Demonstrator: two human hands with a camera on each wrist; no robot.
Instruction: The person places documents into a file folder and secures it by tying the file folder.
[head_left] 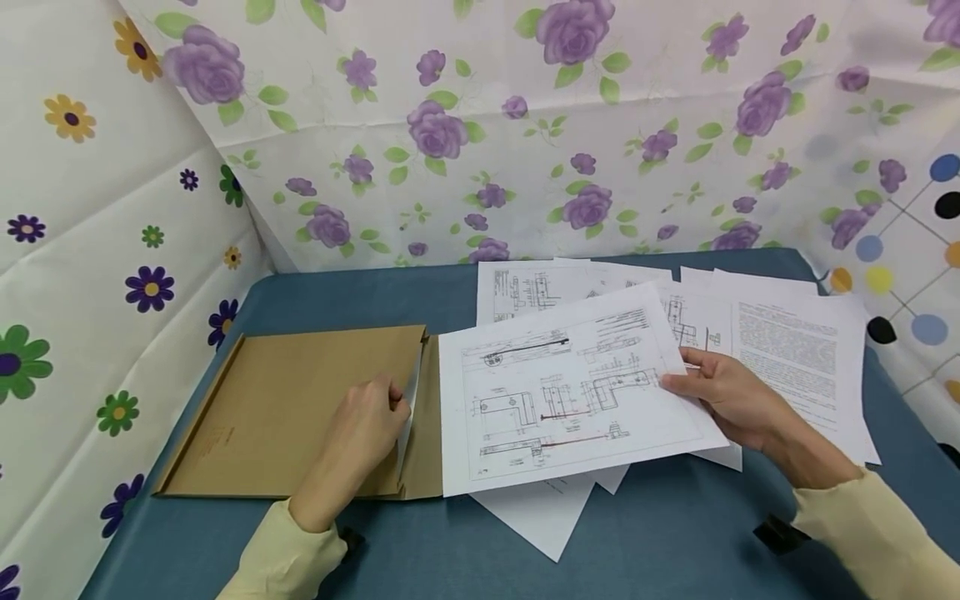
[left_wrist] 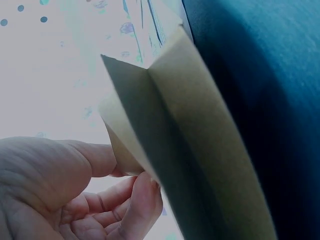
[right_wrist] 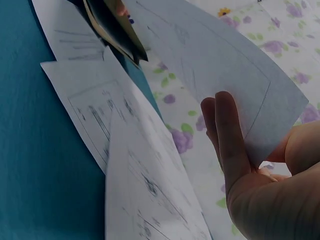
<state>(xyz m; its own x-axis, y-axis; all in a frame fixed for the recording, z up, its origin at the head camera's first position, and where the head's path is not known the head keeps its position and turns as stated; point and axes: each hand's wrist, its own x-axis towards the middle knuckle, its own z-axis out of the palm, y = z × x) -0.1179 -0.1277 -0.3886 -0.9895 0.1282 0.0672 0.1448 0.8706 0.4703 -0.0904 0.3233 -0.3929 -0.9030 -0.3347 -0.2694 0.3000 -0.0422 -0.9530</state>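
Observation:
A brown cardboard document folder [head_left: 270, 400] lies on the left of the table, its right side open. My left hand [head_left: 360, 437] pinches the edge of the folder's upper panel at that mouth, lifting it a little; white paper shows inside. In the left wrist view, thumb and fingers of the left hand [left_wrist: 100, 192] close on the brown panel, above the folded side flap [left_wrist: 205, 115]. My right hand [head_left: 738, 404] holds a sheet of technical drawings [head_left: 555, 454] by its right edge, thumb on top. The right wrist view shows this raised sheet [right_wrist: 220, 60] from below.
Under and behind the held sheet, several printed sheets [head_left: 787, 350] lie spread over the right of the blue table [head_left: 675, 533]. One sheet's corner [head_left: 543, 517] points toward the front edge. Flowered cloth walls [head_left: 480, 117] stand at the back and left.

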